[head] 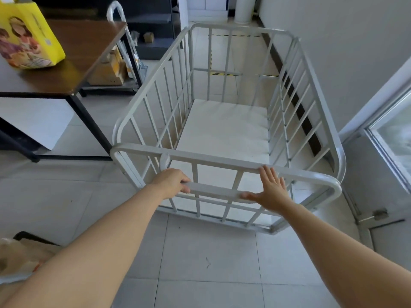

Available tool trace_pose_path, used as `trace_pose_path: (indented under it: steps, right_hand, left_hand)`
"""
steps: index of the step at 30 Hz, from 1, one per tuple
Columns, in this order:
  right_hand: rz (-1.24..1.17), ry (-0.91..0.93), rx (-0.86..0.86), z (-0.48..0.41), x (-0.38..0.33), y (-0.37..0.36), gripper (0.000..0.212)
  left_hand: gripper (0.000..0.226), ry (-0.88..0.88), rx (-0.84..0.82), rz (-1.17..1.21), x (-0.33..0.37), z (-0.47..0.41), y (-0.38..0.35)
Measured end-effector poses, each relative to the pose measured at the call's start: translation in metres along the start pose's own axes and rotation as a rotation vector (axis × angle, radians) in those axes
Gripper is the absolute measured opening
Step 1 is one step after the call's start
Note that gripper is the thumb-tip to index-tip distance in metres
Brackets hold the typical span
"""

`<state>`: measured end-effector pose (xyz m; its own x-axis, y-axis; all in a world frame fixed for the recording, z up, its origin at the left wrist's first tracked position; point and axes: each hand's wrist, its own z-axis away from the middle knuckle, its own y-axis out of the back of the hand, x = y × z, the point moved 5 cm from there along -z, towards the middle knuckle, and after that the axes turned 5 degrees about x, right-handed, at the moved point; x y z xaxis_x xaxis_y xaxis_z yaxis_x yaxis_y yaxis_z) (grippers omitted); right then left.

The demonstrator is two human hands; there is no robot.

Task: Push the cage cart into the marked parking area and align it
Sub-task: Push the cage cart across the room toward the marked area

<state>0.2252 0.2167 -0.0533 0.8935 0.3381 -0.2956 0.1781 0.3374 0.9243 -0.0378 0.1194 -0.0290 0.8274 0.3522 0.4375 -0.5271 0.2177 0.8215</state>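
Observation:
A white metal cage cart [224, 161] with barred sides and an empty flat deck stands on the tiled floor in front of me. My left hand [172, 182] is closed around the cart's near handle bar [213, 191]. My right hand [270, 190] lies flat with spread fingers against the same bar and the top rail, not gripping. Yellow-and-black floor tape [222, 74] marks a parking area beyond the cart's far end, with a second strip [235, 35] further back near the wall.
A dark wooden table [73, 70] with black legs stands to the left, carrying a yellow bag [29, 38]. Behind it is a low trolley with cardboard boxes [111, 70]. A grey wall [333, 52] runs close along the cart's right side, and a glass door [393, 138] is at right.

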Motion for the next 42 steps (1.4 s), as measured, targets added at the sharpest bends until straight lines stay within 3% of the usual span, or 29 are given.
trace_pose_path:
  steps: [12, 15, 24, 27, 30, 42]
  right_hand:
    - [0.097, 0.061, -0.098, -0.081, 0.022, 0.033, 0.127]
    - [0.109, 0.070, -0.110, -0.103, 0.037, 0.045, 0.126]
    - [0.143, 0.089, -0.113, -0.180, 0.081, 0.081, 0.129]
    - [0.170, 0.080, -0.125, -0.208, 0.089, 0.092, 0.135]
    - [0.191, 0.062, -0.136, -0.238, 0.095, 0.099, 0.128]
    - [0.164, 0.008, -0.136, -0.358, 0.074, 0.123, 0.121]
  left_hand:
    - [0.033, 0.074, 0.045, 0.028, 0.035, -0.065, 0.019]
    - [0.010, 0.086, 0.061, 0.056, 0.048, -0.087, 0.019]
    - [0.010, 0.103, 0.095, 0.108, 0.083, -0.163, 0.016]
    - [0.026, 0.122, 0.115, 0.135, 0.089, -0.193, 0.019]
    - [0.017, 0.127, 0.116, 0.154, 0.094, -0.225, 0.025]
    - [0.018, 0.092, 0.072, 0.131, 0.079, -0.344, 0.085]
